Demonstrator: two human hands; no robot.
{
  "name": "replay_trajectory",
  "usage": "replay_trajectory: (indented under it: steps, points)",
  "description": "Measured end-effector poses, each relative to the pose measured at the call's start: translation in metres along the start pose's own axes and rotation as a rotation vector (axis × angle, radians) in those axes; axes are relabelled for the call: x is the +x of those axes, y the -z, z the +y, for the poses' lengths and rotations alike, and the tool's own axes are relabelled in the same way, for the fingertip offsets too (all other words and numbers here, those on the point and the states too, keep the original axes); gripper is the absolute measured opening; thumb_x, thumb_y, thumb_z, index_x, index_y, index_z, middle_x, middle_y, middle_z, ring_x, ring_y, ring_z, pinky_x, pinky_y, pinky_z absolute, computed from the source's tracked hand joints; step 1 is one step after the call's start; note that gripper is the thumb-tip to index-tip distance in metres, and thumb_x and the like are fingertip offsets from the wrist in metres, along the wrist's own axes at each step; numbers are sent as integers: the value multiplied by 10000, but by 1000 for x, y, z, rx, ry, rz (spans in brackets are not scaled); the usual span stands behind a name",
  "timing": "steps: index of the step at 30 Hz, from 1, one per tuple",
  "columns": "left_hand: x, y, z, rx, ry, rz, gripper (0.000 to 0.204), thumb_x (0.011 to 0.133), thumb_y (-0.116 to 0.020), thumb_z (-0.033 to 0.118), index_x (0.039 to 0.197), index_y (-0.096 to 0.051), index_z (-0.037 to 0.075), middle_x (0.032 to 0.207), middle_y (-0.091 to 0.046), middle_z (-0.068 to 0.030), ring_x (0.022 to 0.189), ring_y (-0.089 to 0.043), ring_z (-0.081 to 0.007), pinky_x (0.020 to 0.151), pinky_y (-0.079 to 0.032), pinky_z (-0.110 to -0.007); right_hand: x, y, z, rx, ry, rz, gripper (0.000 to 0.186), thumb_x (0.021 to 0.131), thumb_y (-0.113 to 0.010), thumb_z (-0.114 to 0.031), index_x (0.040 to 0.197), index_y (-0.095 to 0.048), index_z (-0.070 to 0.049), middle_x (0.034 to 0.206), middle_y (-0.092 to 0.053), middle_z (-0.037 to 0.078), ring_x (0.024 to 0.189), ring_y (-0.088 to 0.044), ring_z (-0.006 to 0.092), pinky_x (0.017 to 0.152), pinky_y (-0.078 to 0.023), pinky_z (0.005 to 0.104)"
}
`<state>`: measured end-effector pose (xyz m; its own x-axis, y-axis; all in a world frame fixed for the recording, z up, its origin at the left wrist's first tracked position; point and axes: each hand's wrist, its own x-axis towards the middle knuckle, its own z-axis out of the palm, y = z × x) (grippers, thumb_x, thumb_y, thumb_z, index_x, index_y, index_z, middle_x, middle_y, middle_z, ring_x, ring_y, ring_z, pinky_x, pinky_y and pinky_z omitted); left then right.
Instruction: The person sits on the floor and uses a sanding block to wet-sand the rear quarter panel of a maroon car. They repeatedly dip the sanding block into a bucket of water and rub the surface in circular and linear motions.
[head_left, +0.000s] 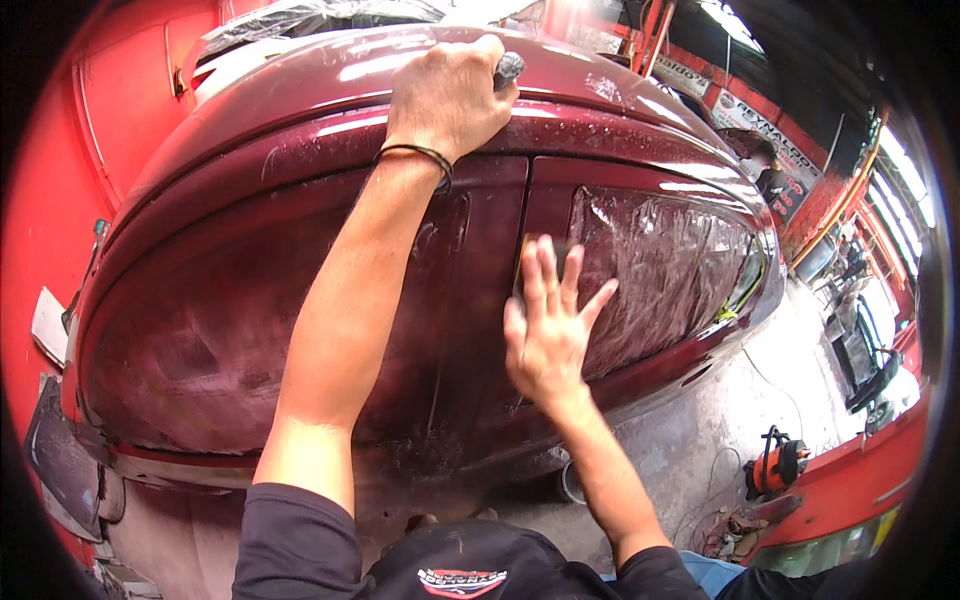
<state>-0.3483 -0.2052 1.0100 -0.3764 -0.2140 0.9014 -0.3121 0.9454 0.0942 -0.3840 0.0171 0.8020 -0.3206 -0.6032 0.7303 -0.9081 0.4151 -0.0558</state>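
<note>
Working two small pieces against a glossy dark red car body.
Viewing from my remote station, I see the left hand clenched around a grey lump on the roof; the right hand is spread, its blurred fingers extended over a dark pad on the side, just beside the clear plastic film. I cannot tell how firmly the pad is held. I judge the lump light and yielding: enclose its sides in the palm. I judge the pad light and fairly stiff: apply flat fingers across its back. I rate the body heavy, rigid and slick where it shines; the wrinkled film appears thin and liable to tear, so avoid its edge.
</note>
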Motion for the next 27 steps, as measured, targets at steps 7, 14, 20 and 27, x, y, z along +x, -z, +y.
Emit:
replay_trajectory:
  steps: [7,14,20,27]
  points:
    - [-2,10,-9,75,-6,4,311,944,-719,429,1073,-761,150,938,-791,-137,951,-778,-366,830,-626,-507,15,3,-10,58,22,-17,734,1057,-537,-242,1728,-268,-118,1792,-274,98,1682,-113,355,1282,13,716]
    - [0,21,3,-80,54,-72,241,969,-671,253,1036,-744,33,920,-751,-261,876,-767,-425,775,-628,-507,23,5,-18,57,-6,-2,753,1029,-590,-256,1713,-310,-115,1796,-268,73,1684,-111,339,1259,39,757]
    - [-1,27,7,-99,99,-42,257,960,-693,256,1009,-747,10,884,-751,-260,855,-765,-425,780,-624,-508,-18,-20,-6,198,114,40,744,1000,-625,-272,1688,-383,-124,1779,-312,75,1677,-153,339,1276,10,740]
    - [-7,27,11,-6,7,66,243,922,-728,274,1031,-780,63,978,-772,-219,916,-761,-407,819,-619,-496,32,-9,-10,177,110,44,709,1008,-602,-315,1674,-410,-170,1769,-331,38,1672,-186,307,1253,21,774]
